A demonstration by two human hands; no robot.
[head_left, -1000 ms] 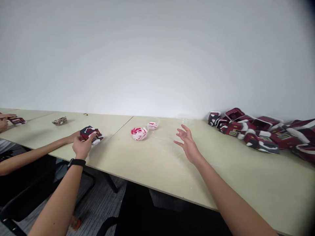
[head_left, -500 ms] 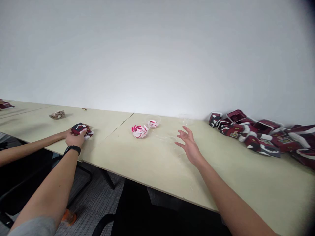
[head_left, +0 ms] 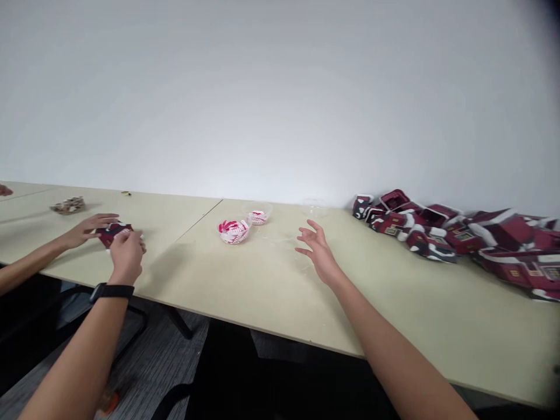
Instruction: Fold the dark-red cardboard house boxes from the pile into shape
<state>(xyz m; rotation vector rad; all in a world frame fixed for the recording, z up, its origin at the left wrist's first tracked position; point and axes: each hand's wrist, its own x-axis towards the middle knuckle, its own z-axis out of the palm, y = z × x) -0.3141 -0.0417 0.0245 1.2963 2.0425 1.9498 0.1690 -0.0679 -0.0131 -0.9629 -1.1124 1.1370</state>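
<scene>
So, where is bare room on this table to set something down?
Bare tabletop lies between the left hand and the bowls, and in front of the maroon cartons. Crowded are those cartons and the dark piece under the left hand and a co-worker's hand.

Red-white bowl (head_left: 234,231) between left hand (head_left: 126,256) and right hand (head_left: 318,254); clear cup (head_left: 314,207) beyond right hand; co-worker's hand (head_left: 85,230) beside left.

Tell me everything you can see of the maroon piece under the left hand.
The maroon piece lies low on the pale table, a white edge showing at its right end. It looks like printed card. The person's left hand covers its right part, fingers on top, and a co-worker's hand reaches its left side. Most of it is hidden, so its full shape cannot be told.
</scene>
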